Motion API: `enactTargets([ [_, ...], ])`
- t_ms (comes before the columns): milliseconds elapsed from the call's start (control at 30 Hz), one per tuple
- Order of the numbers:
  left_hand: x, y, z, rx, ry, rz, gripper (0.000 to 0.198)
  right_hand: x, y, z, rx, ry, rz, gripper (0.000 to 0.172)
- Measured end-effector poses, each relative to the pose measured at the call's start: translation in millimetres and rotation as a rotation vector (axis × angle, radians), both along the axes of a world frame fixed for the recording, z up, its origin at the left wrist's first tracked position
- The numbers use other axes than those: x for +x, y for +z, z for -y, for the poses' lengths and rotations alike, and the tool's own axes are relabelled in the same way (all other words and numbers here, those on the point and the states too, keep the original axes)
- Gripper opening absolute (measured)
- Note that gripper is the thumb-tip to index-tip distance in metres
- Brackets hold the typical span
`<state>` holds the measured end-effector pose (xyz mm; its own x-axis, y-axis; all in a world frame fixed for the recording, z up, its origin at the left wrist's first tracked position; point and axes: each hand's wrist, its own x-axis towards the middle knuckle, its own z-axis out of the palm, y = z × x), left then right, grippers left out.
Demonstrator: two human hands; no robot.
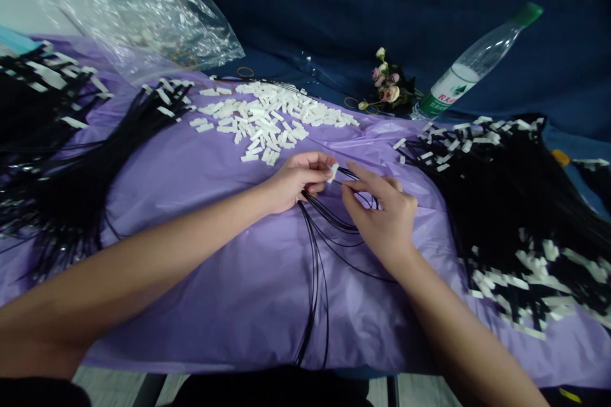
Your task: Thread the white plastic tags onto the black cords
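Note:
Near the middle of the purple sheet, my left hand (303,181) is closed, pinching a small white plastic connector (333,172) between thumb and forefinger. Its lower fingers also grip a bundle of thin black wires (329,213), which loops to the right and hangs down toward the sheet's front edge. Just right of the connector is my right hand (384,206), thumb and forefinger brought close together at thin black wires by the connector. Whether those fingertips hold a wire is hard to make out. A pile of loose white connectors (272,116) lies beyond my hands.
Bundles of black wires with white ends lie at the left (90,165) and right (506,203). Behind stand a tilted plastic bottle (470,70), artificial flowers (387,86) and a clear plastic bag (157,13). A rubber band (245,72) lies near the pile.

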<state>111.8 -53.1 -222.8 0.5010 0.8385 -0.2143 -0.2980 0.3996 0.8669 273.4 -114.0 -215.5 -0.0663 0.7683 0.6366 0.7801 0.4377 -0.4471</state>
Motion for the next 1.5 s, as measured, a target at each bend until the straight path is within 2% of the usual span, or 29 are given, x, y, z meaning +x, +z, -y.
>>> enactTargets([
  [167,-2,-0.1,-2,-0.005,-0.035,0.016,0.016,0,-2.9,-6,0.160,0.072,0.145,0.029],
  [400,-3,-3.9,-5,0.010,-0.092,0.075,0.018,-4,-10.9,-13,0.235,0.150,0.197,0.028],
  [667,-1,2.2,-1,-0.036,-0.058,0.071,0.012,-9,-11.5,-9,0.165,0.104,0.076,0.036],
  [867,-1,3.6,0,-0.046,-0.056,0.074,0.011,-8,-10.4,-8,0.188,0.096,0.096,0.031],
  [1067,0,0.5,0,-0.016,-0.068,0.049,0.014,-7,-11.7,-10,0.269,0.070,0.219,0.032],
  [1200,0,-1.6,0,0.011,-0.071,0.051,0.016,-6,-9.1,-9,0.237,0.025,0.303,0.029],
  [1300,0,-2.4,-1,0.015,-0.076,0.055,0.015,-7,-7.8,-8,0.212,0.010,0.281,0.026],
  [1500,0,-4.4,0,0.007,-0.078,0.071,0.016,-9,-10.2,-11,0.267,0.008,0.239,0.017],
])
